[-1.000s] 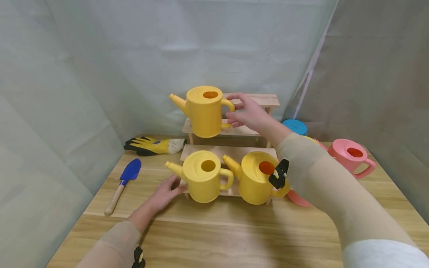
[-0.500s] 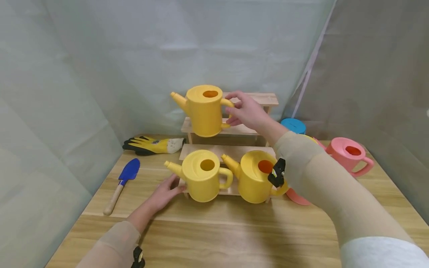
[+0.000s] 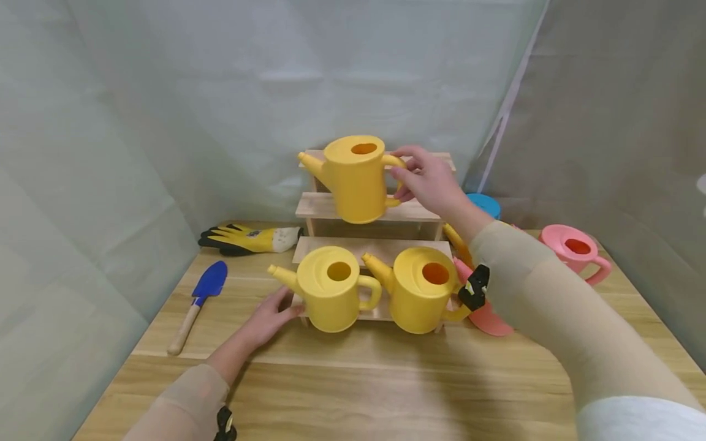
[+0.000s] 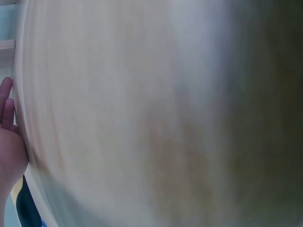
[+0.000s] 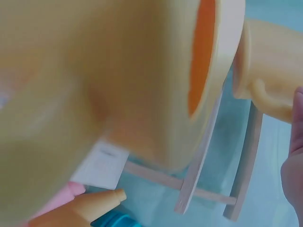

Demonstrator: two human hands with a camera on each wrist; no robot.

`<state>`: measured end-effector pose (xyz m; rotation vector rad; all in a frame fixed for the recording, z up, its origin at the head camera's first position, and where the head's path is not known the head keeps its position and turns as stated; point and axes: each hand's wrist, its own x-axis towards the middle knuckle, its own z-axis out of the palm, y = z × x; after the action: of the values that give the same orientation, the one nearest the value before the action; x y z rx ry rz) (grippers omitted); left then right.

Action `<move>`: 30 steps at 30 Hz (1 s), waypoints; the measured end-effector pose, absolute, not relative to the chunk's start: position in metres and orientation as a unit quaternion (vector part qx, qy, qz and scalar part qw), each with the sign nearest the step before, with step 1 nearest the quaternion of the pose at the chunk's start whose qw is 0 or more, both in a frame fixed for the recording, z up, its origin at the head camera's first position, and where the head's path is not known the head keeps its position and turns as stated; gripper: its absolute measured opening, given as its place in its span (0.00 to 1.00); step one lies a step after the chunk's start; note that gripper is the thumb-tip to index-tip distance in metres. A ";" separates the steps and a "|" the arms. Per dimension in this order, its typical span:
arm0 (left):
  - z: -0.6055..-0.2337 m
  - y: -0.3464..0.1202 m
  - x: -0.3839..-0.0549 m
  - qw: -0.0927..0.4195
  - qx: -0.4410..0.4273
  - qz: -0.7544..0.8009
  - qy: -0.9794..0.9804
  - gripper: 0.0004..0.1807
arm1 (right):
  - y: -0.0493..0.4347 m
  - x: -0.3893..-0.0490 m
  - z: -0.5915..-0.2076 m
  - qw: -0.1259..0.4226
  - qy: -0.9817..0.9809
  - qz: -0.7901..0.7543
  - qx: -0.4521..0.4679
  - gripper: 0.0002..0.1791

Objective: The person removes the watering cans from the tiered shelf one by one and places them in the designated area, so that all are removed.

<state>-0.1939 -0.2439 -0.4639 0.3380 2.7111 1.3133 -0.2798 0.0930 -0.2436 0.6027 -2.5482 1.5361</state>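
In the head view my right hand grips the handle of a yellow watering can. That can hangs upright in front of the upper shelves of a tiered wooden stand, spout to the left. On the lowest shelf stand two more yellow cans, the left watering can and the right watering can. My left hand holds the left end of that shelf, thumb along its front edge; its fingers are partly hidden. The right wrist view has a near can filling much of it, with the held can beyond.
Yellow-and-black gloves and a blue trowel with a wooden handle lie left on the wooden table. To the right stand a pink watering can and a blue-topped thing, partly behind my right arm.
My right hand has carried the held watering can a little to the right and slightly up. My left hand and the two cans on the lowest shelf have stayed put.
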 end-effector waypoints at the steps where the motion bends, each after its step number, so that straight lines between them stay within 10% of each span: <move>1: -0.464 -0.245 -0.193 0.054 0.113 0.433 0.893 0.37 | 0.095 -0.279 -0.243 0.057 -0.837 0.508 0.197 0.19; 30: -0.469 -0.250 -0.200 0.039 0.118 0.436 0.891 0.37 | 0.200 -0.253 -0.245 0.209 -0.783 0.584 0.050 0.24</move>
<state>-0.2001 -0.2496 -0.4694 0.3626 2.7316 1.3376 -0.2528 0.1998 -0.2454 0.1385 -2.1776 1.6234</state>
